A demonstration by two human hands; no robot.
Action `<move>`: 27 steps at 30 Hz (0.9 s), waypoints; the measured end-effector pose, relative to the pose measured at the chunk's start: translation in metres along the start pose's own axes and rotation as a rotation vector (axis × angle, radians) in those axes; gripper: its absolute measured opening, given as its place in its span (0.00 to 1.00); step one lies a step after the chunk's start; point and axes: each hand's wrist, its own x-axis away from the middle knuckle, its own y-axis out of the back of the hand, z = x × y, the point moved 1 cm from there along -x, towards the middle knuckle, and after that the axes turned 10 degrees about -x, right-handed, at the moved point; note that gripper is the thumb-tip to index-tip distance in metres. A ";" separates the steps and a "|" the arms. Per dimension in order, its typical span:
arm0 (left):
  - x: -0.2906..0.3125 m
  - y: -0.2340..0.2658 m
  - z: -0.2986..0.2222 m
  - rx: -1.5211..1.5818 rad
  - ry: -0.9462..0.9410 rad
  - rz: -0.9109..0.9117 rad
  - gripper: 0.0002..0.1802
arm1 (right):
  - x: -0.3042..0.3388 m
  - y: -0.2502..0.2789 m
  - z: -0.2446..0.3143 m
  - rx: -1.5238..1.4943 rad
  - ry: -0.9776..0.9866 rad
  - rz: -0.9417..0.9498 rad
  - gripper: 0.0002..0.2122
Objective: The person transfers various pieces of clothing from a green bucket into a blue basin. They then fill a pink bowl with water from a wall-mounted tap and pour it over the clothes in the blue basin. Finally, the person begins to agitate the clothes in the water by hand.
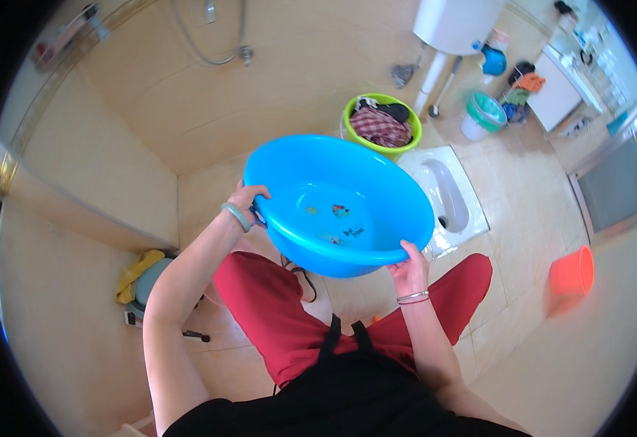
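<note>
A large blue plastic basin [318, 182] is held up in front of me, above my knees and tilted so that its inside shows. A few small printed decorations mark its bottom, and it looks to have nothing in it. My left hand [246, 202] grips the rim on the left side, thumb over the edge and the other fingers mostly hidden beneath. At the near right, my right hand [410, 269] clasps the rim the same way, with its thumb on top. A green bangle circles my left wrist; thin bracelets are on my right.
Beyond the basin stands a lime-green tub [347, 124] of clothes, beside a squat toilet [471, 197]. An orange bucket [572, 273] is at right, a lined waste bin [476, 130] farther back. A grey basin with a yellow cloth [135, 275] lies at left. A shower hose [216, 61] hangs on the wall.
</note>
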 end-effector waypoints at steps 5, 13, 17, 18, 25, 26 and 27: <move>-0.021 0.124 0.012 0.124 -0.123 -0.094 0.44 | -0.032 -0.056 -0.099 0.241 -0.161 0.103 0.17; -0.143 0.220 0.029 0.319 -0.239 -0.162 0.46 | -0.201 -0.146 -0.179 0.664 -0.487 0.186 0.16; -0.244 0.224 0.038 0.387 -0.264 -0.210 0.46 | -0.316 -0.176 -0.204 0.760 -0.594 0.186 0.16; -0.276 0.222 0.047 0.418 -0.273 -0.219 0.46 | -0.349 -0.172 -0.212 0.767 -0.619 0.185 0.16; -0.483 0.202 0.097 0.546 -0.359 -0.312 0.43 | -0.566 -0.144 -0.299 0.783 -0.496 0.156 0.15; -0.502 0.201 0.103 0.553 -0.382 -0.321 0.43 | -0.585 -0.138 -0.312 0.775 -0.460 0.157 0.15; -0.520 0.200 0.109 0.559 -0.405 -0.330 0.43 | -0.603 -0.131 -0.322 0.764 -0.442 0.172 0.15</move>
